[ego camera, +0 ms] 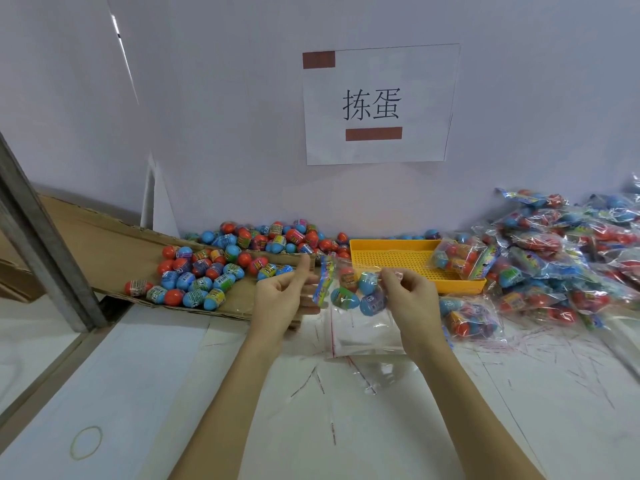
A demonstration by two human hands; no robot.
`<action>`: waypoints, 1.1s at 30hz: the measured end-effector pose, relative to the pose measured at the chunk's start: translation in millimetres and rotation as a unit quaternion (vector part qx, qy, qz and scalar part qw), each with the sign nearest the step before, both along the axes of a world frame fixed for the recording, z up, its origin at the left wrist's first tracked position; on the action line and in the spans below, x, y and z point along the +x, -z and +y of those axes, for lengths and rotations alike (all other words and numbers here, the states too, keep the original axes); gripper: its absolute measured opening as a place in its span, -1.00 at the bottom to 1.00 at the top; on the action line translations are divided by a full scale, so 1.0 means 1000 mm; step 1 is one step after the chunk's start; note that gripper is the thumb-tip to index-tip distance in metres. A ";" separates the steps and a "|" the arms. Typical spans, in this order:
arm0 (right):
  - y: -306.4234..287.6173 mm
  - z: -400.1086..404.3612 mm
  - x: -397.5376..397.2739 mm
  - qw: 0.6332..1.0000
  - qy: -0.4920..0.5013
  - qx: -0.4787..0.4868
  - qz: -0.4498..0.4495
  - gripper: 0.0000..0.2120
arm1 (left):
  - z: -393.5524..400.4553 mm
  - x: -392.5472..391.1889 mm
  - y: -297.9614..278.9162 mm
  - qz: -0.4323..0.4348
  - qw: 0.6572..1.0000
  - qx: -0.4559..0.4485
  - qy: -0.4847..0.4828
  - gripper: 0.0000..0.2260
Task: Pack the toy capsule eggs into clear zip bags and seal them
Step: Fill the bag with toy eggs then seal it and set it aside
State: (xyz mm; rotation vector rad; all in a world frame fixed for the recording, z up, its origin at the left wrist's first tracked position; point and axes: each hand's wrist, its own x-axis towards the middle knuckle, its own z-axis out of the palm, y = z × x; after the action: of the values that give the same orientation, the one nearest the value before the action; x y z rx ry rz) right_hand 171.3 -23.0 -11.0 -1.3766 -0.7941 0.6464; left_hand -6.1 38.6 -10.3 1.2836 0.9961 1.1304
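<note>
We are holding a filled zip bag (353,289) up between our hands, above the worktop (207,393). Our right hand (412,292) is pinching its right edge; our left hand (284,292), loosely curled, is meeting its left edge, grip unclear.

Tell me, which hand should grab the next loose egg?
Probably the left hand: it holds nothing firmly and sits nearest the loose eggs. The right hand pinches the filled bag.
</note>
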 end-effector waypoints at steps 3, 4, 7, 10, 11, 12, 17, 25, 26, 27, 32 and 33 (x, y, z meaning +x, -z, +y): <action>-0.001 0.000 0.008 0.999 -0.007 -0.002 0.031 -0.78 | 0.002 0.002 0.005 0.011 0.999 0.005 0.051 -0.51; -0.002 0.000 0.010 0.999 -0.014 0.002 0.041 -0.79 | 0.001 0.004 0.007 0.017 0.997 0.015 0.067 -0.56; -0.001 -0.001 0.012 0.999 -0.025 0.002 0.045 -0.84 | -0.001 0.011 0.008 0.004 0.998 0.007 0.067 -0.48; 0.000 -0.001 0.007 0.999 -0.032 -0.009 0.017 -0.85 | -0.003 0.013 0.001 -0.038 0.996 -0.024 0.081 -0.32; -0.002 -0.001 0.006 0.999 -0.046 -0.011 0.023 -0.83 | -0.003 0.013 0.003 -0.012 0.997 0.007 0.073 -0.34; -0.003 -0.002 0.006 0.996 -0.073 -0.013 0.040 -0.80 | -0.002 0.013 0.007 0.008 0.998 0.033 0.059 -0.42; -0.004 -0.008 -0.003 0.977 -0.204 -0.054 -0.026 -0.58 | -0.002 0.013 0.012 0.032 0.997 0.058 0.025 -0.78; 0.010 -0.003 -0.014 0.958 -0.091 0.025 -0.271 -0.50 | -0.007 0.018 0.011 0.142 0.974 0.164 -0.069 -0.68; 0.009 -0.002 -0.015 0.952 -0.082 0.033 -0.294 -0.51 | -0.010 0.020 0.011 0.138 0.973 0.164 -0.090 -0.66; 0.010 -0.002 -0.017 0.948 -0.074 0.034 -0.308 -0.51 | -0.012 0.022 0.011 0.122 0.977 0.146 -0.099 -0.62; 0.012 0.000 -0.007 0.958 0.008 0.040 -0.285 -0.55 | -0.004 0.015 0.011 0.054 0.992 -0.034 0.106 -0.44; 0.013 0.000 -0.004 0.960 0.030 0.040 -0.276 -0.56 | -0.004 0.012 0.011 0.041 0.988 -0.034 0.145 -0.53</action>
State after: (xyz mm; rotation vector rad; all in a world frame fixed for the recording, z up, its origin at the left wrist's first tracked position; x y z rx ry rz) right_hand 167.3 -23.1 -24.4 -1.5193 -1.1999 0.1712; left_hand 5.9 34.3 -21.0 1.3786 0.8668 0.8208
